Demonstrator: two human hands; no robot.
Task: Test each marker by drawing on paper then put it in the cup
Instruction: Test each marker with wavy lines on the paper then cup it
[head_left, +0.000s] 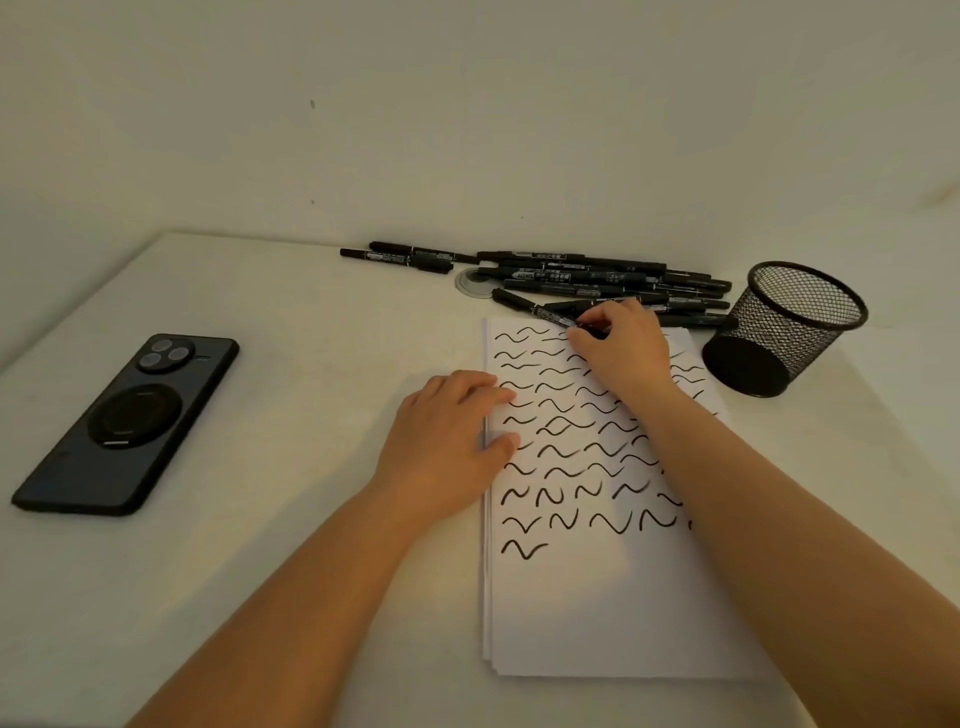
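— How far along is this, would you say?

— Hard to call it anything but early or a fresh round. The cup (784, 332) looks to have nothing in it; I can see through the mesh to its floor, and no marker stands inside. Meanwhile the pile of markers (597, 280) lies along the far edge of the table (285, 545), just behind the paper (597, 597).

— But the paper is full of squiggles.

— Yes, rows of black wavy marks cover its upper half, so plenty of drawing is done on that sheet. The lower half is blank. Whether those marks belong to this pile I cannot tell.

— What are the hands doing?

— The right hand (623, 348) is at the top edge of the paper, fingers curled round the marker (545, 312) nearest the sheet, pinching its near end. It looks like a pick-up. The left hand (447, 441) lies flat, fingers straight, pressing the paper's left edge, holding nothing.

— So what remains?

— By my reckoning, nearly all: test this marker, drop it in the cup, then the rest of the pile. A phone (130, 421) lies off to the left, untouched.
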